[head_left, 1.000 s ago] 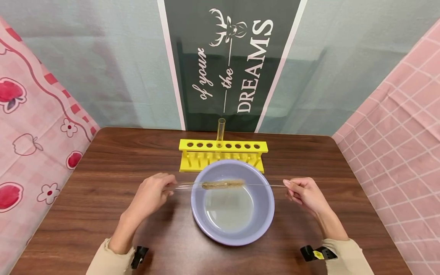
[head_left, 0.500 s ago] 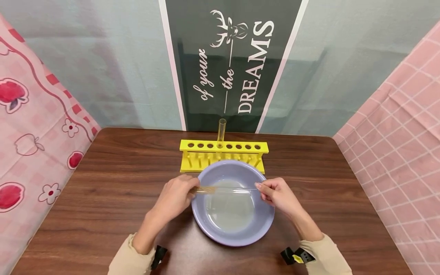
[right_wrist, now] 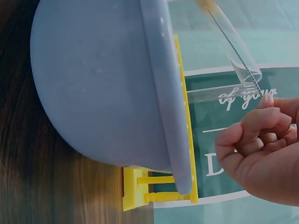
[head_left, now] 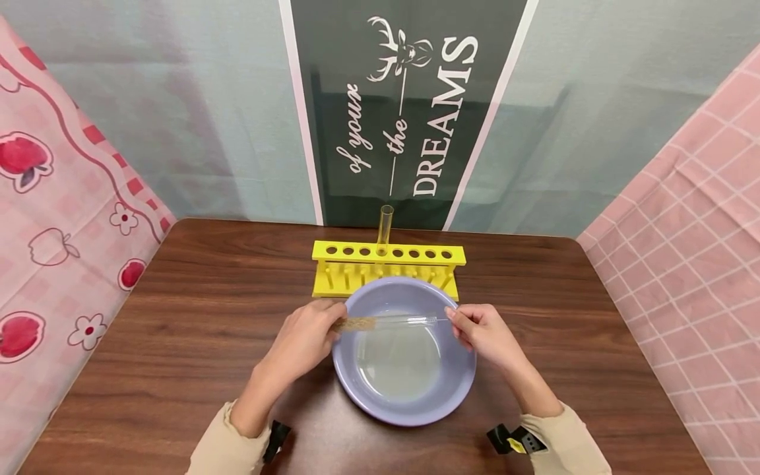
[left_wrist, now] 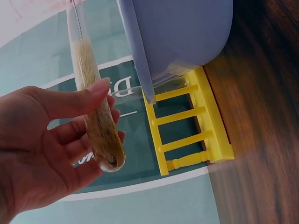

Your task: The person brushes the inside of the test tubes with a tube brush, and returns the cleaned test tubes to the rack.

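My left hand grips a clear glass test tube near its rounded closed end, thumb on one side and fingers behind, as the left wrist view shows. Inside the tube sits the tan bristle head of a test tube brush, pushed down to the closed end. Its twisted wire handle runs out of the tube's mouth, and my right hand pinches the wire just outside that mouth. Tube and brush lie roughly level above a purple basin with cloudy water in it.
Right behind the basin stands a yellow test tube rack, with one upright test tube in it. All of this is on a dark wooden table, with a printed cloth hanging at the back.
The hands came closer together, left hand moving right and right hand moving left, and the brush head slid from outside the tube's mouth down to its closed end.
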### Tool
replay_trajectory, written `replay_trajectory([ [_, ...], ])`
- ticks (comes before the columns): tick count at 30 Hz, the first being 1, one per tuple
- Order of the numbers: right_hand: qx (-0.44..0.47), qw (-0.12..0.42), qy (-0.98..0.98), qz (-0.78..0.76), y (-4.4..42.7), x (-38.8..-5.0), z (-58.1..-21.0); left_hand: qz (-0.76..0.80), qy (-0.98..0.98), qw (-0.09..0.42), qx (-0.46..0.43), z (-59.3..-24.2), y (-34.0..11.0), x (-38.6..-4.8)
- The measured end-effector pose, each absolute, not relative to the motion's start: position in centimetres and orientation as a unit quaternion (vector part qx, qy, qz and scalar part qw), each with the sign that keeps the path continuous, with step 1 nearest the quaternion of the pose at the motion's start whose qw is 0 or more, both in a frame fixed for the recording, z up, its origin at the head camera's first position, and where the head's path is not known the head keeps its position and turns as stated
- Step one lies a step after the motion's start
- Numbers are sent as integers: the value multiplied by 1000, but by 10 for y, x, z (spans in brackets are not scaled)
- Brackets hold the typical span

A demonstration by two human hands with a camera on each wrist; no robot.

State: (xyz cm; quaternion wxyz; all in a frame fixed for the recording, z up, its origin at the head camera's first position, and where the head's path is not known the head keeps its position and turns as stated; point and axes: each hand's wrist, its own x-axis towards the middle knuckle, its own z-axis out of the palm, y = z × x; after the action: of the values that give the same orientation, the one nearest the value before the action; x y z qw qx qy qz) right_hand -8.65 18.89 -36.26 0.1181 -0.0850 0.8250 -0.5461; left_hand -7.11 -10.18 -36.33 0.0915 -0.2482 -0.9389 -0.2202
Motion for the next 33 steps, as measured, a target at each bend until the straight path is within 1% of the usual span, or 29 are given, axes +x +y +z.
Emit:
replay_trajectory([
  [3,-84,119,831,-538,190,-88,-365,-213,-942,90,-244,-363,-98,-71],
  [6,-65,137,825,-544,189,-89,-366,-199,-946,89,-241,-363,-96,-71],
  [10,-40,182,787,-588,191,-91,-367,-183,-948,94,-243,-365,-95,-72],
  [14,-41,229,724,-649,195,-93,-369,-178,-947,99,-247,-367,-93,-72],
  [19,-44,284,640,-712,200,-97,-371,-164,-941,142,-258,-369,-89,-73],
  [22,-36,299,617,-727,202,-98,-371,-153,-938,163,-264,-369,-88,-73],
  [25,-40,280,640,-714,203,-100,-369,-152,-939,156,-265,-366,-88,-73],
  [27,-61,248,693,-674,204,-101,-367,-158,-940,148,-263,-364,-90,-75],
  [33,-165,140,828,-518,207,-101,-367,-185,-940,117,-262,-355,-97,-79],
])
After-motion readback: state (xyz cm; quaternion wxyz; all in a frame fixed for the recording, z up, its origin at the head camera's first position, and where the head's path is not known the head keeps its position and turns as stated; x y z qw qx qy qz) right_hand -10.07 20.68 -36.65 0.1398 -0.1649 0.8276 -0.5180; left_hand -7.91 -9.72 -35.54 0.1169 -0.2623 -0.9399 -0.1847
